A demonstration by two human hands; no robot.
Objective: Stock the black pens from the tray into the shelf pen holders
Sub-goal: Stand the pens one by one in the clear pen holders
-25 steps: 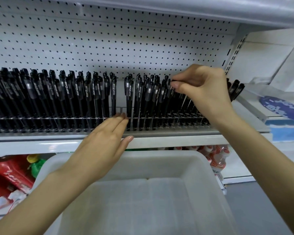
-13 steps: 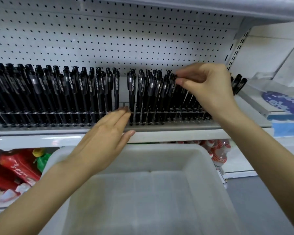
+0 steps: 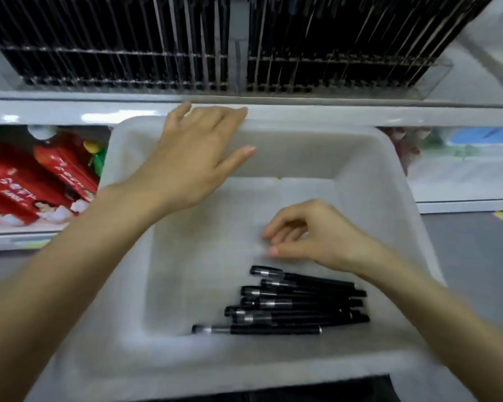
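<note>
A white plastic tray (image 3: 386,181) sits below the shelf, with several black pens (image 3: 296,303) lying in a loose pile at its near right. My right hand (image 3: 311,236) hovers inside the tray just above the pile, fingers loosely curled and holding nothing. My left hand (image 3: 198,152) lies flat over the tray's far rim, fingers straight, its fingertips at the shelf edge. Rows of black pens stand in the clear shelf pen holders (image 3: 244,53) along the top of the view.
The white shelf edge (image 3: 360,114) runs just behind the tray. Red product packs (image 3: 35,181) lie on the lower shelf at the left. Grey floor (image 3: 471,256) shows at the right.
My view has dropped from the shelf to the tray. My right hand came down from the pens in the holders into the tray. My left hand left the holder front and now lies on the tray rim.
</note>
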